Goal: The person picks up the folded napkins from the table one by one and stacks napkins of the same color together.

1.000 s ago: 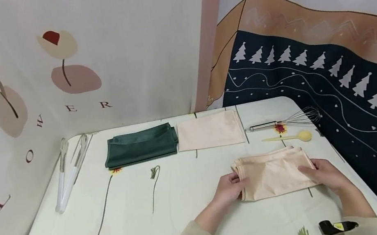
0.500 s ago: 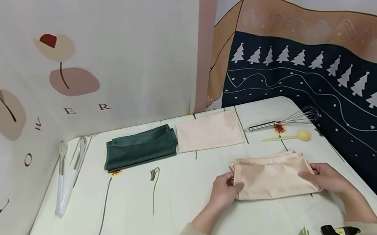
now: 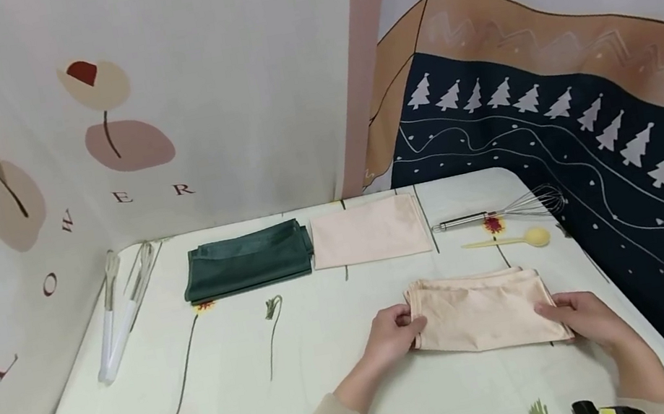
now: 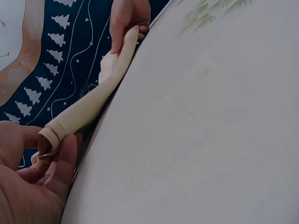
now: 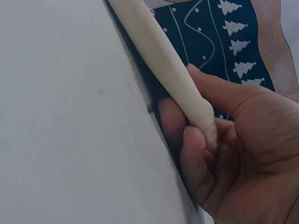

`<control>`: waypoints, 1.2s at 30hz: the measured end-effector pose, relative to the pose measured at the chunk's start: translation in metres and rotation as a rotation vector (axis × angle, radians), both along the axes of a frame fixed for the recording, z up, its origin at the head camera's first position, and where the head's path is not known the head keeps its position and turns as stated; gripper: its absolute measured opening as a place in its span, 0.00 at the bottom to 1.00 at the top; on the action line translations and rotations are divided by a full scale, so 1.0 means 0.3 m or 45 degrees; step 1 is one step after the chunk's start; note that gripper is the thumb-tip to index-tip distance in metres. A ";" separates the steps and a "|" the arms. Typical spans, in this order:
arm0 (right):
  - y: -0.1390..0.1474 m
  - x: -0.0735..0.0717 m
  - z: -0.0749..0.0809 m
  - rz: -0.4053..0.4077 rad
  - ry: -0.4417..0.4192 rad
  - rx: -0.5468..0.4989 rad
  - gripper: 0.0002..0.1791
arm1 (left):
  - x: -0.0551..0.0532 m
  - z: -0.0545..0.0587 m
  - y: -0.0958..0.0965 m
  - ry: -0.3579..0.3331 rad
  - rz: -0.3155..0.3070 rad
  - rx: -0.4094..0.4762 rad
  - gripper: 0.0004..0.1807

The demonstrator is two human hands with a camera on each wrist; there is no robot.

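Note:
A folded peach cloth (image 3: 482, 314) is held at its two short ends, near the table's front right. My left hand (image 3: 393, 334) pinches its left end, thumb on top and fingers beneath. At the right end, my right hand (image 3: 588, 316) grips the cloth the same way. Seen from the left wrist, the cloth (image 4: 88, 105) shows a rounded front fold and stacked layers at its end. In the right wrist view the fingertips (image 5: 194, 140) curl under the cloth (image 5: 163, 60).
Behind lie a folded dark green cloth (image 3: 248, 259) and a folded pale pink cloth (image 3: 369, 231). A wire whisk (image 3: 504, 211) and a yellow spoon (image 3: 509, 241) are at the back right. Tongs-like utensils with white handles (image 3: 119, 338) lie along the left edge.
Over the last second, the cloth has come slightly toward me, with both hands holding its ends. The right hand has shifted a little to the right.

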State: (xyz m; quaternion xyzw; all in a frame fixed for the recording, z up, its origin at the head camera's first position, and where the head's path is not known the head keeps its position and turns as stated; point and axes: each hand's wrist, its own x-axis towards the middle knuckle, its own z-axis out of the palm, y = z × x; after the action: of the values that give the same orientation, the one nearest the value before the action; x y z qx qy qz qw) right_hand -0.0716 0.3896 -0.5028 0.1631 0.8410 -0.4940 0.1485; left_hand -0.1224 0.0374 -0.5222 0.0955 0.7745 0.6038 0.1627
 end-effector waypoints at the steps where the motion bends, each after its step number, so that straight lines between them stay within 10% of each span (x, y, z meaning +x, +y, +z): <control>1: 0.002 0.005 -0.001 0.021 0.011 -0.024 0.28 | -0.002 -0.001 0.001 0.004 0.004 0.011 0.09; 21: -0.035 -0.049 -0.009 0.075 0.322 0.033 0.24 | -0.040 0.000 -0.021 0.081 0.115 0.100 0.09; 36: -0.126 -0.183 0.029 0.166 0.419 0.003 0.20 | -0.147 0.054 -0.106 0.113 0.244 0.046 0.13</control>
State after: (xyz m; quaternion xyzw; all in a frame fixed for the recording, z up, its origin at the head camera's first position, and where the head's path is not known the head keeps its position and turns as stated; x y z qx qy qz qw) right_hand -0.1265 0.3517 -0.4942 0.0252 0.8634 -0.5023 0.0403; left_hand -0.1663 0.0056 -0.5059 0.0507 0.7755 0.6256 0.0679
